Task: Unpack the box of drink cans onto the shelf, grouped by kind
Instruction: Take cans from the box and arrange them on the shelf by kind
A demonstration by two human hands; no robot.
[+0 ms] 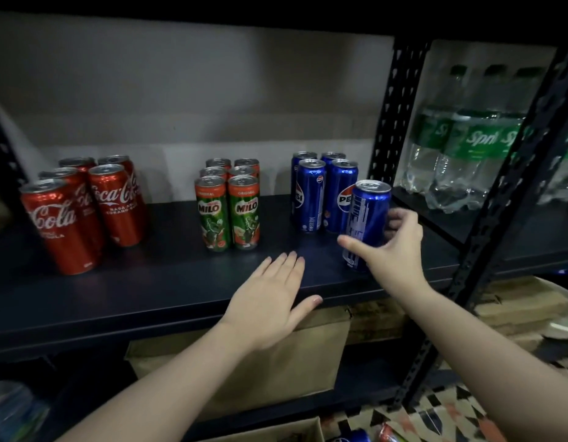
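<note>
My right hand [394,247] grips a Pepsi can [367,218], joining the blue group [324,189] at 11 o'clock; left hand [270,301] rests flat on the shelf [148,282].

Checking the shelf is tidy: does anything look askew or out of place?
Only the Pepsi can held by the right hand: it stands forward of the Pepsi group, not yet lined up. Coke and Milo groups look neat.

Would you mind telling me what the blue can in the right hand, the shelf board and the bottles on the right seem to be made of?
Blue Pepsi can, gripped by the right hand: likely aluminium, with a glossy printed wall and a bare silvery lid.
Shelf board: dark and matte; perhaps painted metal or laminate, hard to tell.
Sprite bottles: clear plastic by the look, see-through with green labels.
</note>
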